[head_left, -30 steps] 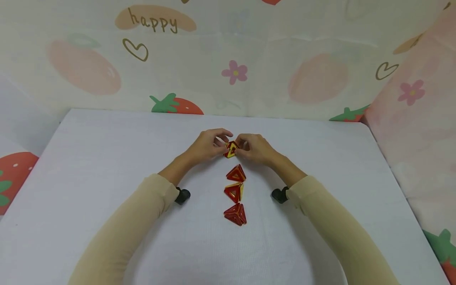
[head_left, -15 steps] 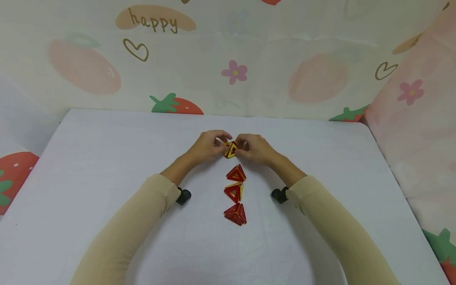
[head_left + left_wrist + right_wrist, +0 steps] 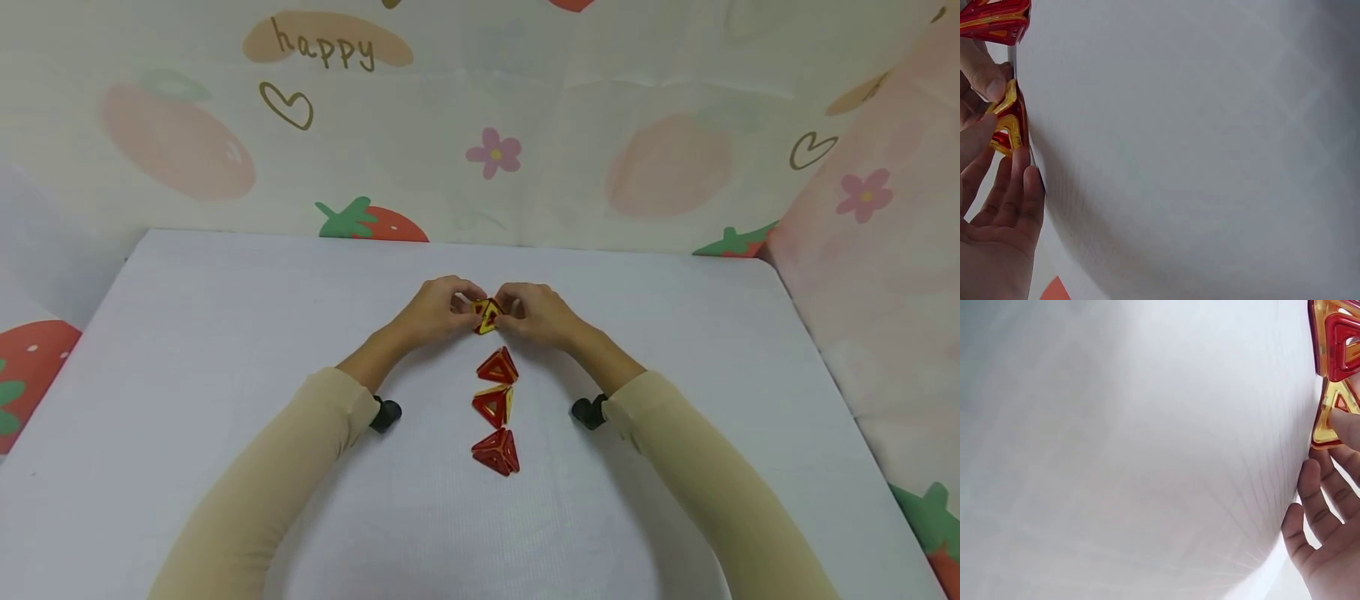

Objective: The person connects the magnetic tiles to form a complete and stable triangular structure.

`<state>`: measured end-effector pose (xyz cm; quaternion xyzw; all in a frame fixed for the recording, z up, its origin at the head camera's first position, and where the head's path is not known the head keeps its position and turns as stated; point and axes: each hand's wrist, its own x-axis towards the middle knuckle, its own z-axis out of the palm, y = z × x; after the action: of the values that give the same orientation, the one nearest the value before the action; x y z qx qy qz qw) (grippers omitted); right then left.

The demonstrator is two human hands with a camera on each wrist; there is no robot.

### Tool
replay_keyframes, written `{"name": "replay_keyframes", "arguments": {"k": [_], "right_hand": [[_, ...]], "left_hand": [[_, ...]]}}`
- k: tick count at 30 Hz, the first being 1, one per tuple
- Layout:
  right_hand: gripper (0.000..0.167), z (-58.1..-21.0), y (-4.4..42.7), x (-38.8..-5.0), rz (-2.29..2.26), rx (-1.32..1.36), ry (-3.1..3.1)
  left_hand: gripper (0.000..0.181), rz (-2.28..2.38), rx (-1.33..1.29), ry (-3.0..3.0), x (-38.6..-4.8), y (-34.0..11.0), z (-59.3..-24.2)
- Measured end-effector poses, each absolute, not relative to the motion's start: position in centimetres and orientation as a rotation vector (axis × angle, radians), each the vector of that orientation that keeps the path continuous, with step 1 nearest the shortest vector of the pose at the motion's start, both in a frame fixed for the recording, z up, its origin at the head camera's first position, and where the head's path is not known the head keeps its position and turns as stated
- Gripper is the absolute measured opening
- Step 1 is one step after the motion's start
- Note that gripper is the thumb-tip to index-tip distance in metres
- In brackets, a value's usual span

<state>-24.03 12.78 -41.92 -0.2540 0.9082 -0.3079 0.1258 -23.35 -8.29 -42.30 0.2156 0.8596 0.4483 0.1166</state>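
Observation:
Between both hands, near the table's far side, stands a small pyramid of red and yellow triangular magnetic tiles [image 3: 488,317]. My left hand [image 3: 437,308] pinches its left side between thumb and fingers. From the right, my right hand [image 3: 538,312] grips it the same way. The left wrist view shows the yellow tile frames [image 3: 1009,128] between the fingertips. In the right wrist view the right thumb presses on a yellow tile [image 3: 1329,425]. Three more tile pyramids form a column nearer the body: a red one [image 3: 497,365], a red and yellow one [image 3: 492,406] and a red one [image 3: 497,452].
The white table [image 3: 247,333] spreads out on all sides of the hands. Behind it hangs a printed cloth [image 3: 555,92] with strawberries, flowers and hearts. A dark wrist camera [image 3: 386,414] sits at the left cuff, and another wrist camera [image 3: 588,412] at the right.
Between the hands the pyramid has turned slightly, with more yellow showing on its left. The left hand has shifted a little; the right hand and the three pyramids stay put.

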Motion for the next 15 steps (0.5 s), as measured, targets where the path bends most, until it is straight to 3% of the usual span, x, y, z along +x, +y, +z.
{"name": "replay_keyframes", "arguments": {"k": [15], "right_hand": [[0.026, -41.1, 14.0, -23.9, -0.898, -0.710, 2.601]], "left_hand": [[0.032, 1.302, 0.631, 2.548, -23.3, -9.2, -42.0]]}}
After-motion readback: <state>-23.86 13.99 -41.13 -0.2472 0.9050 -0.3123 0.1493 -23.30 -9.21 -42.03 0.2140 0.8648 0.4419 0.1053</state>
